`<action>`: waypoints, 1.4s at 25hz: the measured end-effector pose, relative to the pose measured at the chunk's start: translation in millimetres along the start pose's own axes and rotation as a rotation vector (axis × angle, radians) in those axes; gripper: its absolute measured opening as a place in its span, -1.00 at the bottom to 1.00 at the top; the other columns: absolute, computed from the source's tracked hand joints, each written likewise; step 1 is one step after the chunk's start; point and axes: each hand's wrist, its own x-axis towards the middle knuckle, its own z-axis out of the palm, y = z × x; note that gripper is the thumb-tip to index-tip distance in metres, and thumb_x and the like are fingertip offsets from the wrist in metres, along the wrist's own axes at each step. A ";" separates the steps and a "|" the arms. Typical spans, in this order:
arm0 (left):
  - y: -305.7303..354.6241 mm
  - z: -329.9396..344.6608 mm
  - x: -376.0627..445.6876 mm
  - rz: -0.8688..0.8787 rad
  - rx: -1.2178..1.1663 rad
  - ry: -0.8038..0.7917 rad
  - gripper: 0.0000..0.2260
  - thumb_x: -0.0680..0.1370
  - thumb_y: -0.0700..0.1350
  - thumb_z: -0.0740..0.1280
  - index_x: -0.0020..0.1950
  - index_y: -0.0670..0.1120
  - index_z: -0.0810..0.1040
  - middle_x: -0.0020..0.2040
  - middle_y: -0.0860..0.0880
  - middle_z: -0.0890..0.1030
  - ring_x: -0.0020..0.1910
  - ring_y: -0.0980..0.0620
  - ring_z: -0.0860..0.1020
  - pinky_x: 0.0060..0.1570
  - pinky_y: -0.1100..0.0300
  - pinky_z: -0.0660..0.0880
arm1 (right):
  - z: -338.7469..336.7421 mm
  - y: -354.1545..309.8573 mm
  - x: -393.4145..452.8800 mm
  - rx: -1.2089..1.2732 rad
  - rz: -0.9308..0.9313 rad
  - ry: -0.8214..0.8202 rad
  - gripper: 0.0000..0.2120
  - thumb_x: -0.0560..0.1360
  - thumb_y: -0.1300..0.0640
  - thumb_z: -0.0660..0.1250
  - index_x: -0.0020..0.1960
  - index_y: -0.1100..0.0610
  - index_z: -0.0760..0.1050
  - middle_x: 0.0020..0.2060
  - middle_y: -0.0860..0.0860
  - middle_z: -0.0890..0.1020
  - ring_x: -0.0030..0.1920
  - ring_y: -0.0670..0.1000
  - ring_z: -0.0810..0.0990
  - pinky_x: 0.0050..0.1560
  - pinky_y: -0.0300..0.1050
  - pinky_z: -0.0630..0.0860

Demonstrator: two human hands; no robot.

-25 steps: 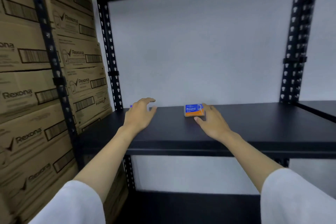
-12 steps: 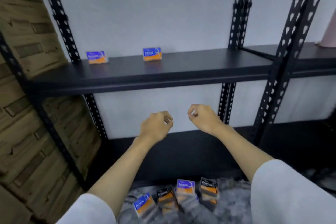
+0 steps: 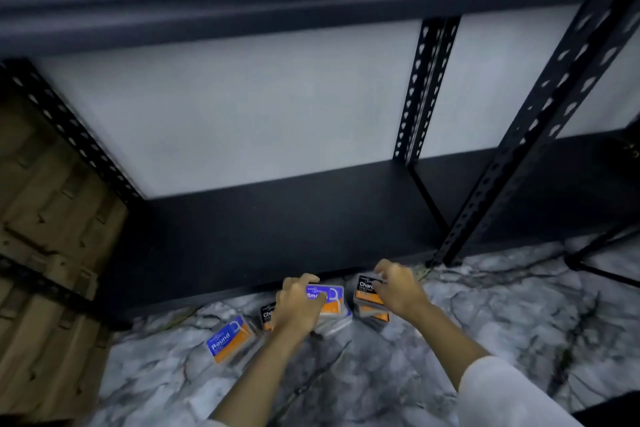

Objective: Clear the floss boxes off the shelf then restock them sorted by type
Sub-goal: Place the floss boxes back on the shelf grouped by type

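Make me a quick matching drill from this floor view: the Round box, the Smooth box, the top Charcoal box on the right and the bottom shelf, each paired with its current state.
Things:
1. Round floss box
2. Smooth floss box
3. top Charcoal floss box
4. bottom shelf

States:
A. under the right hand, on top of a stack
B. black, no boxes seen on it
C. lying on the marble floor, no hand touching it
D. under the left hand, in the middle of the group

Pairs: 1-C, 2-D, 3-A, 4-B
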 end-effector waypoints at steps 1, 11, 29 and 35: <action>-7.3 13.1 7.3 -0.027 -0.013 0.006 -0.66 0.50 -0.02 0.34 0.28 0.09 0.50 0.26 -0.06 0.42 0.24 -0.08 0.45 0.22 0.06 0.44 | 13.0 11.6 7.8 -0.003 0.017 -0.015 -0.79 0.50 0.16 0.28 0.13 0.12 0.48 0.09 0.12 0.57 0.08 0.15 0.54 0.00 -0.06 0.50; -18.6 86.4 34.5 -0.160 0.045 0.116 -0.28 0.36 0.17 0.47 0.46 0.17 0.26 0.47 -0.02 0.16 0.41 -0.06 0.21 0.23 0.01 0.40 | 66.1 65.1 53.4 -0.133 -0.013 -0.094 -0.21 0.39 -0.11 0.45 0.49 0.03 0.16 0.45 0.03 0.25 0.40 0.13 0.23 0.34 0.05 0.31; 49.3 -70.2 -38.9 0.033 -0.156 0.562 -0.35 0.38 0.17 0.46 0.42 0.20 0.29 0.43 0.06 0.17 0.28 -0.05 0.27 -0.02 0.06 0.48 | -67.5 -67.7 -27.7 0.117 -0.418 0.207 -0.26 0.35 0.01 0.52 0.43 -0.02 0.26 0.15 -0.05 0.36 0.20 -0.04 0.41 0.19 -0.09 0.48; 109.8 -162.9 -102.0 0.293 -0.159 0.801 -0.37 0.38 0.21 0.44 0.40 0.20 0.30 0.41 0.03 0.21 0.24 -0.03 0.31 -0.03 0.13 0.46 | -145.6 -141.1 -99.1 0.148 -0.649 0.365 -0.28 0.36 0.05 0.52 0.42 -0.04 0.27 0.17 -0.07 0.35 0.17 -0.08 0.46 0.20 -0.14 0.48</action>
